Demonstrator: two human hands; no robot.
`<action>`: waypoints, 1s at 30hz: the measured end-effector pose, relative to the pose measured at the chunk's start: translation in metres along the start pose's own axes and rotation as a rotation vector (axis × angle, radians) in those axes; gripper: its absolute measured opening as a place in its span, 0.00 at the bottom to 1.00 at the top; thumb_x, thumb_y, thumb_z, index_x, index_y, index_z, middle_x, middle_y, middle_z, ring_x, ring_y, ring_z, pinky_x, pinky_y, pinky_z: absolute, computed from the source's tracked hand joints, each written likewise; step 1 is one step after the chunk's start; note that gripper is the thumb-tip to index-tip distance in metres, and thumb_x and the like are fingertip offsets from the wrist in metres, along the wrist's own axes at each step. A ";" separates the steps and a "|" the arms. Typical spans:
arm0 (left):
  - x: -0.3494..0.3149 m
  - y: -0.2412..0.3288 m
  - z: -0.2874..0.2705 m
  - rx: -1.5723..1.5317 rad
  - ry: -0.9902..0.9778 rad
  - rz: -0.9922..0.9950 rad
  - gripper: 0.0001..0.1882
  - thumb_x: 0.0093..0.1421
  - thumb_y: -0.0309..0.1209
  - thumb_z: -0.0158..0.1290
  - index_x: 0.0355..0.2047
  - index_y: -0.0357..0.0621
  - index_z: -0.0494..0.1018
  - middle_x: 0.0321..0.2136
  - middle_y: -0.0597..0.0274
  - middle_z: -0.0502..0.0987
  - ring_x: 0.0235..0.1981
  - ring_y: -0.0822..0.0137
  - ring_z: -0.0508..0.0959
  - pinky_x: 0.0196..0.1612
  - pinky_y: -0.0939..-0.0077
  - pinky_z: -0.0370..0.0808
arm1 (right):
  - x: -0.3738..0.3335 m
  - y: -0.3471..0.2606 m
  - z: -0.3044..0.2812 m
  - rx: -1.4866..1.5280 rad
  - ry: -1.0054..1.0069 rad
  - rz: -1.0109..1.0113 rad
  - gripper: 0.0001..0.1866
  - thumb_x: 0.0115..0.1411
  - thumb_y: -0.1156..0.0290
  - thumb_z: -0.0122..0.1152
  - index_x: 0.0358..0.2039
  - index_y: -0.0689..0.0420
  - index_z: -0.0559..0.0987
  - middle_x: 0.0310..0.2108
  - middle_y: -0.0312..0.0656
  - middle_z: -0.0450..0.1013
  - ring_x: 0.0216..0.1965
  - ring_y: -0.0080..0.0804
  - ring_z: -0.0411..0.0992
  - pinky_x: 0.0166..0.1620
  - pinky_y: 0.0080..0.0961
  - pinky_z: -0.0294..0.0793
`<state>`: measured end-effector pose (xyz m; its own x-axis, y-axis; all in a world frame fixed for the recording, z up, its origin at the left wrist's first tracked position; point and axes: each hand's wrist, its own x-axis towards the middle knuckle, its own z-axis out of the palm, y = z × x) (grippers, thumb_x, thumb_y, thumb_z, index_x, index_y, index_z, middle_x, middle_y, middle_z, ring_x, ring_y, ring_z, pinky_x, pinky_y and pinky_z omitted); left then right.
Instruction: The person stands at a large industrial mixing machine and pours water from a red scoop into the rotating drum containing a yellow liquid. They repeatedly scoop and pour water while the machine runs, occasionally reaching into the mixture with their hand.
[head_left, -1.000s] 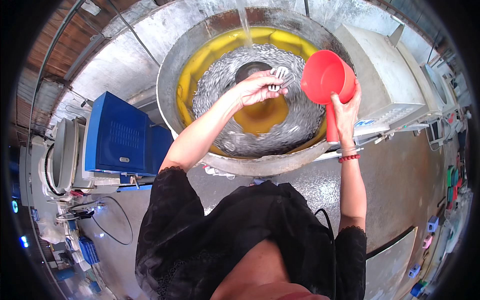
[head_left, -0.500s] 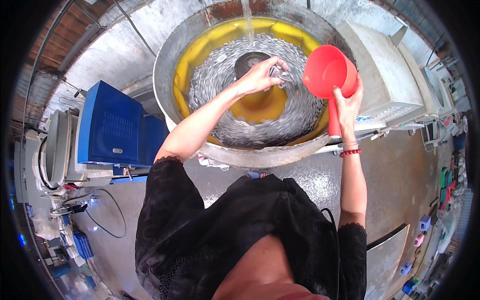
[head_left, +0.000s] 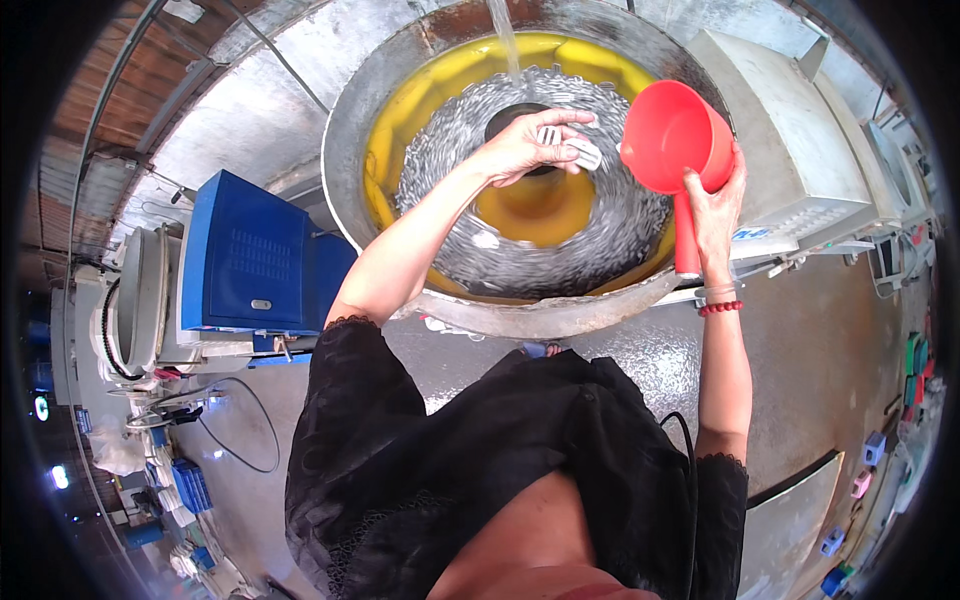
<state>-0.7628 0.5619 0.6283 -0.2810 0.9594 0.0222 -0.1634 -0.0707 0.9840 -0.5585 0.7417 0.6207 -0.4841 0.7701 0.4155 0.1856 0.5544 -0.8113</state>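
Note:
My left hand reaches over a large round metal tub with a yellow lining, and its fingers grip a few small silvery metal parts. A ring of many such silvery parts lies blurred in the tub around a yellow centre cone. A stream of water falls into the tub from above. My right hand grips the handle of a red plastic scoop, held upright at the tub's right rim, mouth toward my left hand.
A blue metal cabinet stands left of the tub, with cables and a round machine beside it. A grey metal housing sits to the right. The wet metal floor holds small coloured items at the far right.
My left hand has shifted its fingers on the metal parts, staying beside the scoop. The scoop stays at the tub's right rim. The parts in the tub keep swirling.

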 end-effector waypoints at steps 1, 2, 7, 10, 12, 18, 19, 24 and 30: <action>0.000 0.000 0.001 -0.003 0.006 0.009 0.24 0.54 0.23 0.54 0.52 0.41 0.64 0.41 0.57 0.74 0.36 0.70 0.76 0.39 0.79 0.75 | 0.000 0.002 0.000 0.000 0.006 -0.012 0.43 0.46 0.62 0.63 0.59 0.60 0.54 0.57 0.55 0.54 0.59 0.48 0.53 0.60 0.37 0.53; 0.001 0.000 0.002 -0.007 0.014 0.019 0.22 0.54 0.23 0.54 0.51 0.40 0.66 0.41 0.58 0.74 0.36 0.70 0.76 0.40 0.79 0.75 | 0.001 0.003 0.000 0.000 0.011 -0.026 0.43 0.46 0.62 0.63 0.59 0.60 0.54 0.57 0.55 0.53 0.59 0.48 0.53 0.60 0.37 0.53; 0.004 -0.009 -0.004 0.050 0.104 0.027 0.17 0.56 0.27 0.54 0.46 0.37 0.69 0.39 0.58 0.75 0.34 0.72 0.76 0.39 0.81 0.74 | 0.000 0.003 0.000 0.026 -0.007 -0.032 0.42 0.47 0.63 0.63 0.59 0.60 0.53 0.58 0.55 0.52 0.60 0.47 0.52 0.61 0.37 0.52; 0.005 -0.009 -0.006 -0.007 0.147 0.014 0.15 0.56 0.27 0.54 0.43 0.35 0.69 0.38 0.56 0.75 0.34 0.72 0.76 0.38 0.81 0.74 | 0.000 0.001 -0.001 0.041 -0.022 -0.039 0.42 0.47 0.63 0.63 0.60 0.60 0.53 0.58 0.55 0.52 0.60 0.47 0.52 0.61 0.37 0.52; 0.005 -0.004 -0.003 0.014 0.163 0.030 0.14 0.57 0.28 0.54 0.40 0.32 0.68 0.37 0.51 0.75 0.34 0.68 0.77 0.38 0.79 0.76 | 0.000 0.000 -0.002 0.033 -0.026 -0.038 0.42 0.47 0.63 0.63 0.60 0.60 0.53 0.58 0.55 0.52 0.60 0.48 0.52 0.61 0.37 0.52; 0.006 -0.008 -0.003 0.017 0.228 0.084 0.14 0.58 0.26 0.50 0.41 0.28 0.66 0.37 0.46 0.75 0.36 0.59 0.78 0.43 0.71 0.77 | 0.000 0.001 -0.001 0.000 -0.035 -0.053 0.42 0.47 0.63 0.63 0.59 0.61 0.53 0.58 0.55 0.53 0.60 0.48 0.53 0.61 0.38 0.52; 0.006 -0.009 -0.003 0.013 0.223 0.088 0.14 0.59 0.26 0.49 0.42 0.27 0.66 0.38 0.46 0.74 0.37 0.58 0.78 0.44 0.71 0.76 | 0.000 0.001 -0.002 0.002 -0.037 -0.052 0.42 0.48 0.63 0.63 0.59 0.61 0.53 0.58 0.55 0.53 0.60 0.48 0.53 0.61 0.38 0.52; 0.004 -0.007 -0.005 -0.059 0.179 0.119 0.16 0.59 0.22 0.44 0.47 0.24 0.63 0.41 0.43 0.72 0.42 0.55 0.76 0.49 0.70 0.73 | 0.001 0.003 -0.002 0.006 -0.037 -0.065 0.42 0.47 0.63 0.63 0.59 0.60 0.54 0.57 0.55 0.54 0.59 0.48 0.53 0.60 0.37 0.53; -0.001 0.001 -0.003 -0.187 0.161 0.117 0.20 0.58 0.17 0.39 0.51 0.23 0.58 0.44 0.42 0.71 0.45 0.51 0.74 0.50 0.70 0.73 | -0.001 0.001 -0.001 -0.006 -0.033 -0.049 0.42 0.47 0.64 0.63 0.59 0.59 0.54 0.57 0.54 0.54 0.59 0.48 0.54 0.60 0.37 0.53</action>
<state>-0.7660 0.5602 0.6286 -0.4529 0.8870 0.0904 -0.2885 -0.2418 0.9264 -0.5568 0.7421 0.6201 -0.5205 0.7313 0.4408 0.1659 0.5930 -0.7879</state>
